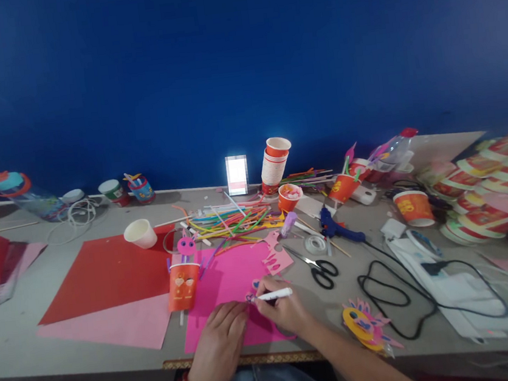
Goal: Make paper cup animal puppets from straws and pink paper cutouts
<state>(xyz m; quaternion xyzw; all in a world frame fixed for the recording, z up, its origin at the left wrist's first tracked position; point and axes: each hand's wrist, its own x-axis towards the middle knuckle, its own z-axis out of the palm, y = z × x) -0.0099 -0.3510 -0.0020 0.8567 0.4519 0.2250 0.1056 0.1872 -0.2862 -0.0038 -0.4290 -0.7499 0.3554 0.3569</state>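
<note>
My right hand [282, 305] is closed around a white marker pen [276, 295], its tip end down over a small pink paper cutout [250, 297]. The cutout lies on a bright pink sheet [219, 283], partly hidden by my fingers. Flat on the same sheet rests my left hand [224, 328], fingers stretched toward the cutout; whether they touch it I cannot tell. A red paper cup [184, 290] with a pink round-eyed figure [186, 247] stands beside the sheet, left of my hands. Black-handled scissors [321, 271] lie open to the right.
Coloured pipe cleaners [230, 221] are heaped behind the sheet. A blue glue gun [341, 229] with a black cord, a tape roll [315, 244] and a yellow-and-pink paper craft [365, 324] lie right. Red paper [107, 271] and a white cup [140, 234] are left; stacked cups [275, 166] stand behind.
</note>
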